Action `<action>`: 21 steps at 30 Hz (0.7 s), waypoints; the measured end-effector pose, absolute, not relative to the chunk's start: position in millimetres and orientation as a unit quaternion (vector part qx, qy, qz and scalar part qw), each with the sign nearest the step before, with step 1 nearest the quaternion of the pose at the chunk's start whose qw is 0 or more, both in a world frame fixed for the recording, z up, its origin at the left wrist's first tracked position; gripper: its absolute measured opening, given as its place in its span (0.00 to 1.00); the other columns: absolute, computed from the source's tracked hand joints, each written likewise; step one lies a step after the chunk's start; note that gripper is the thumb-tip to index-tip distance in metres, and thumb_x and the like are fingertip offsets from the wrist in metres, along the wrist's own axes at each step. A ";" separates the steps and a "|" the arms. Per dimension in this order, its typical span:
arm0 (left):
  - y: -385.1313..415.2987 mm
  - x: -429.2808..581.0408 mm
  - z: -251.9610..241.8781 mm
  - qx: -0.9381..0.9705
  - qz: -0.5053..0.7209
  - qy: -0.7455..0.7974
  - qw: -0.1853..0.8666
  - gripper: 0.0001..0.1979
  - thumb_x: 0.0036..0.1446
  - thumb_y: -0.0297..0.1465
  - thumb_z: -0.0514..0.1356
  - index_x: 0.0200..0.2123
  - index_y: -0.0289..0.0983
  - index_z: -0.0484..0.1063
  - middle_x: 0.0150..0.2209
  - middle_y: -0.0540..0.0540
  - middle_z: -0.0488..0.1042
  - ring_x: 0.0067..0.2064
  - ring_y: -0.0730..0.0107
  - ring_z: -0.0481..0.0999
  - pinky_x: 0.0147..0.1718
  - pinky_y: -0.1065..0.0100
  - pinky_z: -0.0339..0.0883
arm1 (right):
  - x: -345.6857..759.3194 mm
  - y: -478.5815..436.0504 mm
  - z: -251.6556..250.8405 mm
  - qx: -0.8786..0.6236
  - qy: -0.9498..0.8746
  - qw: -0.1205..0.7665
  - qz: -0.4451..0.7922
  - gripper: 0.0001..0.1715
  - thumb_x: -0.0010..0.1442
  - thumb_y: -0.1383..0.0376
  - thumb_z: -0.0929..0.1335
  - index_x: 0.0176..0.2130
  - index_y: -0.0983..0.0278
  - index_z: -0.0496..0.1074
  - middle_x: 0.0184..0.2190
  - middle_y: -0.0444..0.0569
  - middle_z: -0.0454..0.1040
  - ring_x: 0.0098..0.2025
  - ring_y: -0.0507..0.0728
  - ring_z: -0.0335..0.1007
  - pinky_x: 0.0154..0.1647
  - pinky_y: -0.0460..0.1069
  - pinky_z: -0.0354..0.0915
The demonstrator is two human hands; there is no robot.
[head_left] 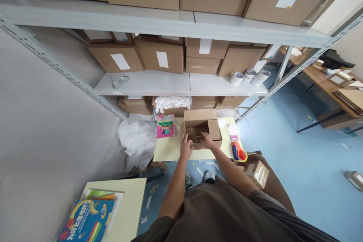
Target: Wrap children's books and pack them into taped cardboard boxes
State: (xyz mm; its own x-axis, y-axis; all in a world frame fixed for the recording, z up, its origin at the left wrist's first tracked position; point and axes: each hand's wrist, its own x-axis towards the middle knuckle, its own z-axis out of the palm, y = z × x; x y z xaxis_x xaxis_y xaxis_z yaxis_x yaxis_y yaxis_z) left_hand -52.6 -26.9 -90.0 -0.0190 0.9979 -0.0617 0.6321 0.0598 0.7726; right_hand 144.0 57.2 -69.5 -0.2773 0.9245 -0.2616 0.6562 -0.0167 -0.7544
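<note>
An open cardboard box (200,115) stands on the small pale-yellow table (167,154), its flaps folded outward and brown cardboard visible inside. My left hand (186,148) grips the box at its front left corner. Over the front right part of the box, my right hand (208,141) has its fingers curled into the opening; their tips are partly hidden. To the left of the box lies a pink picture book (166,126). A tape dispenser (238,152) in blue and orange is at the table's right edge, below a small pinkish item (233,131).
Shelving (159,82) full of cartons rises behind the table, with tape rolls (237,78) and glasses (119,81) on it. White wrapping (136,140) bulges at left. A large carton (279,193) holding boxes stands right. Books (87,219) lie on another table.
</note>
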 end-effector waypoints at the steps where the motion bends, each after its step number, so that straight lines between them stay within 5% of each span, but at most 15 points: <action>1: -26.4 -51.2 -89.5 0.623 0.282 0.657 0.317 0.13 0.53 0.22 0.71 0.39 0.41 0.75 0.80 0.43 0.50 0.82 0.45 0.37 0.78 0.41 0.43 | 145.7 57.3 -70.3 -0.586 -0.685 0.152 0.406 0.41 0.57 0.67 0.71 0.69 0.62 0.69 0.71 0.61 0.66 0.77 0.71 0.55 0.74 0.67 0.58; 6: -21.3 -42.5 -84.9 0.618 0.267 0.672 0.309 0.12 0.53 0.23 0.70 0.36 0.42 0.73 0.79 0.45 0.52 0.81 0.47 0.39 0.77 0.43 0.47 | 180.6 44.6 -57.5 -0.601 -0.701 0.213 0.321 0.42 0.60 0.65 0.71 0.71 0.60 0.66 0.80 0.58 0.48 0.82 0.73 0.32 0.75 0.71 0.55; 11: -15.7 -38.1 -82.2 0.604 0.261 0.685 0.313 0.11 0.53 0.22 0.69 0.34 0.42 0.73 0.80 0.46 0.50 0.81 0.48 0.41 0.77 0.45 0.48 | 233.5 48.6 -44.2 -0.625 -0.693 0.244 0.266 0.43 0.59 0.63 0.73 0.71 0.56 0.67 0.81 0.51 0.46 0.82 0.76 0.24 0.78 0.75 0.43; 14: -15.4 -36.8 -78.4 0.601 0.253 0.689 0.316 0.11 0.52 0.22 0.70 0.35 0.41 0.75 0.80 0.47 0.47 0.81 0.47 0.41 0.77 0.46 0.48 | 264.1 59.7 -48.9 -0.670 -0.652 0.195 0.297 0.46 0.59 0.60 0.75 0.73 0.60 0.65 0.80 0.60 0.49 0.81 0.82 0.31 0.76 0.78 0.40; 16: -17.1 -33.9 -76.2 0.592 0.256 0.696 0.316 0.14 0.52 0.24 0.72 0.42 0.42 0.78 0.81 0.47 0.44 0.81 0.48 0.42 0.76 0.50 0.51 | 278.0 61.2 -57.6 -0.670 -0.630 0.167 0.356 0.50 0.61 0.55 0.73 0.75 0.62 0.60 0.78 0.66 0.52 0.79 0.81 0.43 0.75 0.75 0.48; 21: -22.8 -21.8 -79.2 0.492 0.309 0.751 0.314 0.49 0.48 0.34 0.77 0.72 0.44 0.62 0.81 0.40 0.42 0.81 0.48 0.45 0.75 0.54 0.52 | 287.0 44.8 -84.3 -0.597 -0.632 0.214 0.445 0.54 0.63 0.50 0.69 0.79 0.62 0.51 0.75 0.63 0.60 0.74 0.72 0.61 0.72 0.65 0.61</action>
State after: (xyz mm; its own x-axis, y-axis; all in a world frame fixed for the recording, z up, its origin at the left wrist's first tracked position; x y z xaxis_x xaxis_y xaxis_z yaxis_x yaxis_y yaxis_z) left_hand -21.8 -22.8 -79.2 -0.3198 0.9327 -0.1670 0.5451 0.3253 0.7727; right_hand 287.0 44.8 -84.3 -0.1947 0.9456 -0.2605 0.5638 -0.1094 -0.8187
